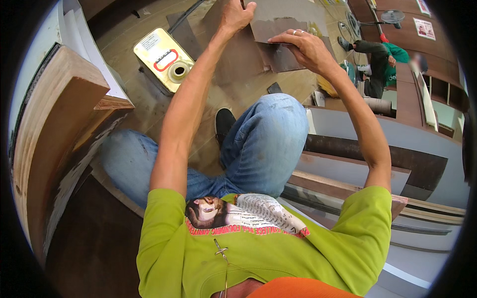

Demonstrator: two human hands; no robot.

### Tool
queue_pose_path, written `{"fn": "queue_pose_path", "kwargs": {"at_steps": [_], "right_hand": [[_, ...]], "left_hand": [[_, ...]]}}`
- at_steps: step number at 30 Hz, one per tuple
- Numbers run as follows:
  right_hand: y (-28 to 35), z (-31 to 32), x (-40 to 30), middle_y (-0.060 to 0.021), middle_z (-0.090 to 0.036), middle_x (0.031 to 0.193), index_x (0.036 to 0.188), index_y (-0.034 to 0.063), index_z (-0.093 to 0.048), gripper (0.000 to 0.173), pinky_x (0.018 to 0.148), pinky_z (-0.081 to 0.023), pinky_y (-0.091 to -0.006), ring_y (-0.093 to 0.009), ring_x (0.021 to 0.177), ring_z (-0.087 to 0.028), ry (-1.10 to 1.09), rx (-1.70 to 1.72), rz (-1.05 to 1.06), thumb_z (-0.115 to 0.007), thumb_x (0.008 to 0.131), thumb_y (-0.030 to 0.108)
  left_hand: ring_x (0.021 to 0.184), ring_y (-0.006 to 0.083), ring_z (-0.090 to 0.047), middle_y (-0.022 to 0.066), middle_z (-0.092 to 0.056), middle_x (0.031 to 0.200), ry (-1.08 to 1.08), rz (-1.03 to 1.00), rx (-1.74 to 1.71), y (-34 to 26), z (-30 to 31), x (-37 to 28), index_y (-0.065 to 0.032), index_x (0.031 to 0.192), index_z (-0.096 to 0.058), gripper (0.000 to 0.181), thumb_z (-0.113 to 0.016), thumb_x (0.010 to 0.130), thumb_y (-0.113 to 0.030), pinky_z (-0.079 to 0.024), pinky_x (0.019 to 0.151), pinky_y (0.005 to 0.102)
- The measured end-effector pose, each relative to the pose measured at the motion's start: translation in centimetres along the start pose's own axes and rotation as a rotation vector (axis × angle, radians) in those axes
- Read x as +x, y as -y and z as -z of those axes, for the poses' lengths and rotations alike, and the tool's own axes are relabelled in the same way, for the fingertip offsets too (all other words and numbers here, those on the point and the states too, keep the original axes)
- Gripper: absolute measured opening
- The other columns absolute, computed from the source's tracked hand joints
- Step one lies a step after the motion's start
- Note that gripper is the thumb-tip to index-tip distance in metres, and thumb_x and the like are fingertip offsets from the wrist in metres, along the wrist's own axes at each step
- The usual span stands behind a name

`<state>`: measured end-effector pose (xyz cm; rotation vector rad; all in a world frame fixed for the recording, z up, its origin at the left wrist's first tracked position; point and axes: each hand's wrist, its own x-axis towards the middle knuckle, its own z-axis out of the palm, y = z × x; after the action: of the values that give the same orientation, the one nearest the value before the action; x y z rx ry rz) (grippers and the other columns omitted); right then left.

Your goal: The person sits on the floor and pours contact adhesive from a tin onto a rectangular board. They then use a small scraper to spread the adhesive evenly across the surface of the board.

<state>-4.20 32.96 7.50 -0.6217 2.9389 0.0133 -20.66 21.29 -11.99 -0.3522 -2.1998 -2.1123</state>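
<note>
My left hand (pixel 237 15) is at the top edge of the view, closed around a thin dark object (pixel 243 4) that is mostly cut off, so its kind cannot be told. To its right, my right hand (pixel 303 46), with a ring on one finger, grips the near edge of a grey-brown sheet (pixel 274 32), possibly laminate. Its fingers lie over the edge. Ragged darker patches mark the sheet's surface. Under it, larger brown sheets (pixel 234 59) rest on the tiled floor. A yellowish metal can (pixel 158 48) with a red handle and an open round spout stands beside my left forearm.
Wooden boards (pixel 56 97) rise close on my left. More boards and panels (pixel 346 186) lie along my right. A small dark piece (pixel 274 88) lies beyond my knee. At the far right, a person in green (pixel 385 67) sits near a standing fan (pixel 392 16).
</note>
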Motion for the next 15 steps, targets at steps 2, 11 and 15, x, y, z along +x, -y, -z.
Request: {"fn": "queue_pose_path", "kwargs": {"at_steps": [2,11,15], "right_hand": [[0.2,0.0,-0.8,-0.0076,-0.072,0.117,0.125,0.0196,-0.071,0.035,0.093,-0.053,-0.0429,-0.033,0.108,-0.066,0.042,0.004,0.003,-0.057,0.097,0.004],[1.7,0.3,-6.3,-0.0089,-0.073,0.103,0.122,0.0215,-0.074,0.036,0.087,-0.056,-0.0438,-0.032,0.097,-0.068,0.081,0.075,-0.014,-0.059,0.095,0.002],[0.6,4.9,-6.2,-0.0118,-0.073,0.114,0.124,0.0140,-0.072,0.033,0.092,-0.056,-0.0400,-0.031,0.105,-0.069,0.424,0.329,-0.085,-0.061,0.096,0.003]], "left_hand": [[0.111,0.0481,-0.066,0.0337,-0.068,0.113,0.037,0.013,-0.011,-0.7,0.0,-0.3,0.0056,0.130,-0.058,0.056,-0.067,0.090,-0.032,-0.053,0.092,0.0522],[0.111,0.0475,-0.066,0.0328,-0.068,0.115,0.029,0.022,-0.039,-0.7,-0.5,-0.6,0.0039,0.129,-0.058,0.055,-0.069,0.089,-0.033,-0.054,0.092,0.0511],[0.098,0.0409,-0.072,0.0260,-0.073,0.104,-0.071,-0.049,0.042,1.3,-0.2,-0.3,0.0027,0.123,-0.062,0.043,-0.067,0.092,-0.027,-0.059,0.083,0.0481]]}}
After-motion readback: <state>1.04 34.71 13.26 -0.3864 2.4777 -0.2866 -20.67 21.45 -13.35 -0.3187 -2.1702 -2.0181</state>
